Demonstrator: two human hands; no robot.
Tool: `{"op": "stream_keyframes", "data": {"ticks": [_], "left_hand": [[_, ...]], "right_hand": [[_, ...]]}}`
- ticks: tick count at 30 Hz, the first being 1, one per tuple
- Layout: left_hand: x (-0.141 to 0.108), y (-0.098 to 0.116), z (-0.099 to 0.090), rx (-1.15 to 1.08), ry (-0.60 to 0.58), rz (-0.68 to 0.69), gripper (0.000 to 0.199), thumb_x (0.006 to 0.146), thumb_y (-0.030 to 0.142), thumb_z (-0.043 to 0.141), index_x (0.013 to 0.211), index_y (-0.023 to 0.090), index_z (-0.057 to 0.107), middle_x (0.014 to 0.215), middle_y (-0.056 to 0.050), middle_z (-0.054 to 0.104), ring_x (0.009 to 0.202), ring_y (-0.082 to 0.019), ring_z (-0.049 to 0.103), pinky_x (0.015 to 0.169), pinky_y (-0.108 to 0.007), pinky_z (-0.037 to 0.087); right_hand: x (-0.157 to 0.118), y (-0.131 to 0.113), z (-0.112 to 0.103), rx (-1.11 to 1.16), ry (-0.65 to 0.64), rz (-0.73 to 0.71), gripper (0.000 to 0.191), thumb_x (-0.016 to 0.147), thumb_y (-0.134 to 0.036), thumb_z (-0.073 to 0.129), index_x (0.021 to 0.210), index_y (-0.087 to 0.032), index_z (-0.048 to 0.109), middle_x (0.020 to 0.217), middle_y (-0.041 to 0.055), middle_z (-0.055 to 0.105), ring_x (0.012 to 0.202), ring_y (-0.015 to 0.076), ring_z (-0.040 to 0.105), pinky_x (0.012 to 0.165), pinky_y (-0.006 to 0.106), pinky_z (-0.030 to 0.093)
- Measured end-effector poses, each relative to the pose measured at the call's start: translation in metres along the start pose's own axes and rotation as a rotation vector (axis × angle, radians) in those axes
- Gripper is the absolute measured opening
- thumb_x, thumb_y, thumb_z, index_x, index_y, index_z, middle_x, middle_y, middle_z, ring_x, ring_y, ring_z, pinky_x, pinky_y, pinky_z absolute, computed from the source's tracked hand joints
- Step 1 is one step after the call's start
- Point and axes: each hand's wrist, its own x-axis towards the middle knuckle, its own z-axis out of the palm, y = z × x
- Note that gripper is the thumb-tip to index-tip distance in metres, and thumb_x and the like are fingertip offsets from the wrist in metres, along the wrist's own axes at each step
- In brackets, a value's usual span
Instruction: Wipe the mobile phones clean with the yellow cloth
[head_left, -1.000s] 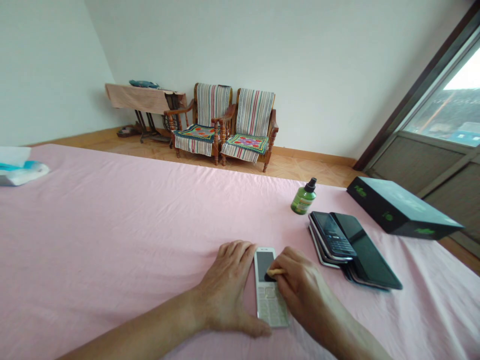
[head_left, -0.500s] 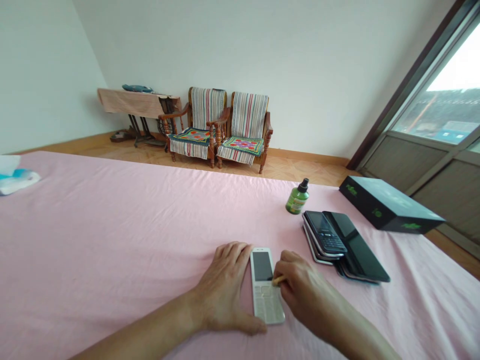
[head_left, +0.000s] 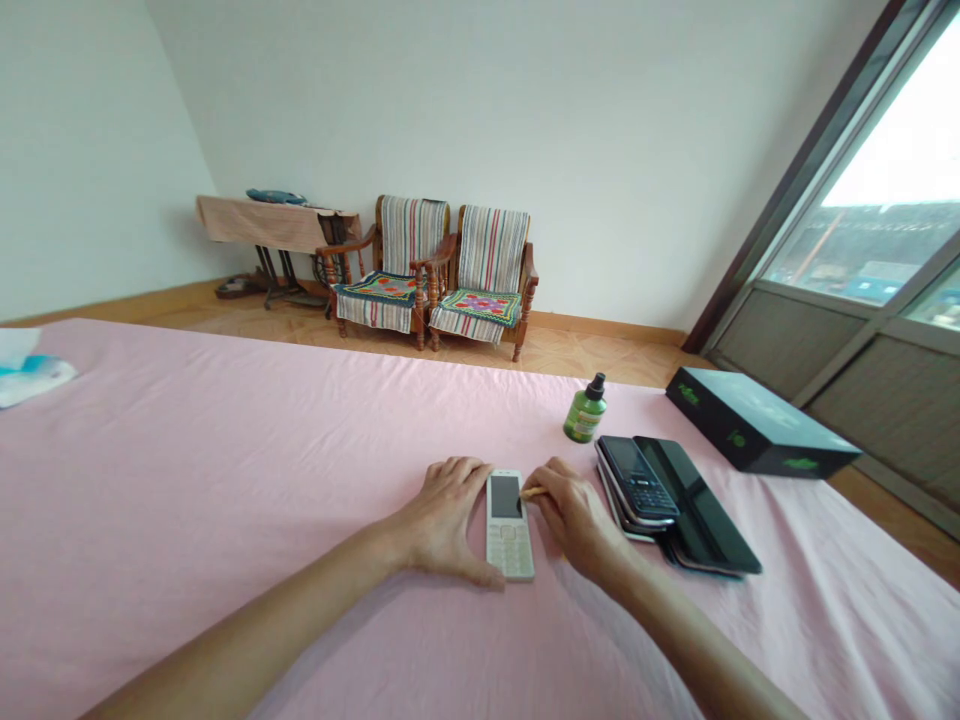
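Pink cotton sheet (head_left: pixel 225 450) lies under a white-and-silver candybar phone (head_left: pixel 509 525), which sits between the fingers of both hands. The left hand (head_left: pixel 446 520) is open, its fingers (head_left: pixel 457 478) relaxed and slightly curved just beside the phone's left edge, and its thumb reaches toward the phone's lower corner. The right hand (head_left: pixel 574 515) is closed in a pinch on a thin yellow stick (head_left: pixel 533 491), whose tip reaches the right side of the phone's screen (head_left: pixel 506 497); whether it touches the glass is hard to tell. Just past the right fingers lies a stack of black phones (head_left: pixel 637 480) beside a glossy black slab device (head_left: pixel 705 510). Beyond them stand a green bottle (head_left: pixel 585 415) and a black box (head_left: pixel 757 425). The soft sheet gives the phone a poor footing, so pressure from the stick could skid it sideways. A slip of the stick could scratch the screen, and a sudden jerk right could knock the slippery stack
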Motion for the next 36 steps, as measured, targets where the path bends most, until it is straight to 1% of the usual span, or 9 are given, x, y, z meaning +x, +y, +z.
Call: {"op": "stream_keyframes", "data": {"ticks": [3,7,12,18,25,30,34,36], "left_hand": [[0.001,-0.007,0.002,-0.009,0.016,0.016,0.103,0.048,0.065,0.077,0.132,0.017,0.041,0.127,-0.014,0.047,0.118,-0.037,0.042,0.102,-0.052,0.032],[0.000,-0.011,0.004,-0.017,0.042,0.045,0.100,0.048,0.064,0.077,0.131,0.018,0.042,0.125,-0.013,0.048,0.116,-0.036,0.044,0.102,-0.051,0.033],[-0.001,-0.008,0.000,-0.036,0.030,0.055,0.099,0.048,0.063,0.077,0.129,0.018,0.044,0.124,-0.012,0.049,0.115,-0.035,0.045,0.101,-0.050,0.034],[0.000,-0.006,-0.002,-0.039,0.018,0.033,0.097,0.046,0.063,0.078,0.127,0.021,0.046,0.124,-0.011,0.050,0.115,-0.036,0.045,0.102,-0.051,0.033],[0.000,-0.006,0.000,-0.046,0.025,0.028,0.096,0.046,0.063,0.077,0.126,0.020,0.044,0.124,-0.011,0.050,0.114,-0.035,0.045,0.101,-0.050,0.034],[0.000,-0.006,0.002,-0.029,0.030,0.051,0.098,0.046,0.063,0.078,0.128,0.020,0.043,0.125,-0.012,0.049,0.115,-0.035,0.044,0.103,-0.049,0.031],[-0.003,-0.004,0.003,-0.033,0.037,0.068,0.098,0.045,0.066,0.077,0.126,0.022,0.044,0.122,-0.010,0.050,0.114,-0.035,0.045,0.101,-0.048,0.033],[-0.003,-0.003,0.003,-0.031,0.047,0.063,0.095,0.045,0.066,0.077,0.123,0.022,0.046,0.120,-0.010,0.051,0.112,-0.035,0.046,0.100,-0.049,0.034]], "right_hand": [[0.013,0.010,0.010,-0.009,0.011,-0.035,0.021,0.086,-0.003,0.045,0.078,-0.016,0.060,0.080,0.0026,0.055,0.076,0.0152,0.053,0.070,0.026,0.041],[0.025,0.023,0.022,-0.015,0.015,-0.069,0.022,0.082,0.000,0.045,0.079,-0.015,0.061,0.081,0.0037,0.054,0.078,0.0161,0.052,0.071,0.027,0.041],[0.024,0.028,0.023,-0.007,-0.007,-0.092,0.028,0.077,0.006,0.044,0.078,-0.015,0.061,0.082,0.0043,0.055,0.078,0.0160,0.051,0.070,0.027,0.042],[0.013,0.019,0.013,0.013,-0.064,-0.097,0.028,0.078,0.007,0.044,0.076,-0.015,0.061,0.082,0.0038,0.056,0.078,0.0160,0.051,0.069,0.027,0.042],[-0.006,0.001,0.005,0.029,-0.148,-0.074,0.027,0.083,0.005,0.045,0.076,-0.016,0.060,0.083,0.0035,0.055,0.081,0.0168,0.052,0.070,0.027,0.041],[-0.018,-0.008,0.001,0.045,-0.143,-0.045,0.025,0.086,0.002,0.044,0.079,-0.016,0.061,0.084,0.0050,0.058,0.081,0.0174,0.054,0.070,0.027,0.042],[-0.015,-0.010,-0.007,0.073,-0.162,-0.034,0.027,0.084,0.002,0.044,0.077,-0.016,0.063,0.080,0.0036,0.059,0.077,0.0159,0.056,0.068,0.026,0.042],[-0.008,-0.010,-0.008,0.083,-0.134,-0.023,0.026,0.082,0.001,0.046,0.078,-0.016,0.064,0.078,0.0022,0.060,0.074,0.0144,0.058,0.067,0.025,0.043]]}}
